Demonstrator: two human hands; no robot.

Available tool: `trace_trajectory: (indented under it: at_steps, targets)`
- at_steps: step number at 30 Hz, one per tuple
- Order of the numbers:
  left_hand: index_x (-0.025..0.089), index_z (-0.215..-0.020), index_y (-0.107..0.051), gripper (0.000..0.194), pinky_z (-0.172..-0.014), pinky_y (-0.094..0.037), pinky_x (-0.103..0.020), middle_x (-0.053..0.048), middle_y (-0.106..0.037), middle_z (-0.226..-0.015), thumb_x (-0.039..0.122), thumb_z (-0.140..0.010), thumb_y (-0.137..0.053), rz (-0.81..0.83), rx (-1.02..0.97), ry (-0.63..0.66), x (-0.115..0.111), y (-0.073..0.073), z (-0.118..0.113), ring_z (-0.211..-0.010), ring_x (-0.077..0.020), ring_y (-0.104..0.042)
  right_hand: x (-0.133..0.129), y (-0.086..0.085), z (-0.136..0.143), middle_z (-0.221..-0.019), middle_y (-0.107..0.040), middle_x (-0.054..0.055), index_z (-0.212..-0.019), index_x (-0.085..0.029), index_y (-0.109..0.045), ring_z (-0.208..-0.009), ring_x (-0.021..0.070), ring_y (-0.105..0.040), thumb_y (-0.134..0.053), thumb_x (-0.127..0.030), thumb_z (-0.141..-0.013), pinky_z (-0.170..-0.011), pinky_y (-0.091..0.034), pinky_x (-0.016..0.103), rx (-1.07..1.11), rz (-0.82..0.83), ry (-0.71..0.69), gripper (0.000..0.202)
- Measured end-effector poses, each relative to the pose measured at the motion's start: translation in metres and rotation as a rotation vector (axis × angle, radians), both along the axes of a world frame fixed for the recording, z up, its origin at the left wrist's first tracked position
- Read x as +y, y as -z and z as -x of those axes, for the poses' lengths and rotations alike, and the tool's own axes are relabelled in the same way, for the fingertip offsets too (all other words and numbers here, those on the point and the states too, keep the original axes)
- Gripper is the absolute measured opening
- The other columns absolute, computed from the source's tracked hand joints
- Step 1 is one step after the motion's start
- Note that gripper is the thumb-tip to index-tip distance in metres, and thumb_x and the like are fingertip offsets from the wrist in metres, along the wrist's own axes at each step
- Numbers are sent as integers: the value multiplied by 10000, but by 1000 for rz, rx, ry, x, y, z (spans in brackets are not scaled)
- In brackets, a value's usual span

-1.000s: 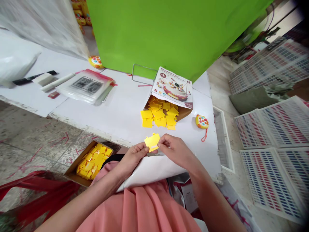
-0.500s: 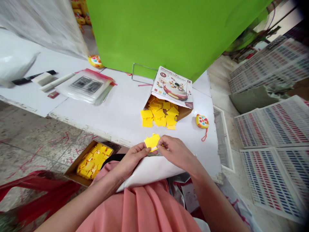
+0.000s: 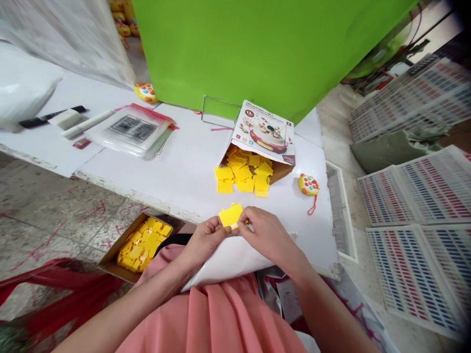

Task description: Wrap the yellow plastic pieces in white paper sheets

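A flat yellow plastic piece (image 3: 230, 214) with small tabs is held just past the table's front edge. My left hand (image 3: 208, 237) grips its lower left side, thumb on top. At the lower right corner, my right hand (image 3: 259, 228) is closed in a pinch against the piece. Between the two hands a small white strip (image 3: 233, 225) runs along the lower edge; whether it is stuck down cannot be made out. Beyond the hands, a printed carton (image 3: 263, 130) lies on its side with several similar yellow pieces (image 3: 243, 174) spilling from its mouth.
Below the table at left, a cardboard box (image 3: 110, 260) holds many yellow pieces. A yellow toy with coloured buttons (image 3: 308, 185) lies right of the carton. Plastic bags (image 3: 128, 132) rest on the table's left. A green panel (image 3: 239, 54) stands behind; white crates (image 3: 408, 196) stand right.
The yellow piece has shifted very slightly left, and my right fingers have moved slightly left along its lower edge. Everything on the table stays in place.
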State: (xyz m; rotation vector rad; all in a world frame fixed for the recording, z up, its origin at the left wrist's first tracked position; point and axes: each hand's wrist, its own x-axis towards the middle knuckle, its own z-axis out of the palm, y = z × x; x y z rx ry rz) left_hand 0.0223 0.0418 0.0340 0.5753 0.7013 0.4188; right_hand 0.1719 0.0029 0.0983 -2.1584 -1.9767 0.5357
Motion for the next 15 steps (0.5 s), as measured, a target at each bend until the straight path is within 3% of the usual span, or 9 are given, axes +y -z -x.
trace_trajectory:
  at_steps: [6,15]
  targets:
    - [147,-856,-573,346,-483,-358,-183,39,-560,-604,390,-656,-716,-88,29,-24,-3,8,-2,-508,-90,-504,-2,8,7,-763,-612,29,-766,-212,-508,-735,175,-557,-497,-180,-770,-626,-352,270,-126,-23,61,33]
    - [154,-887,-550,410,-438,-318,-167,40,-551,-616,456,-652,-700,-119,24,-30,-6,9,-4,-462,-68,-456,-6,14,4,-737,-631,4,-753,-217,-515,-696,154,-584,-523,-200,-745,-612,-390,246,6,-5,183,20]
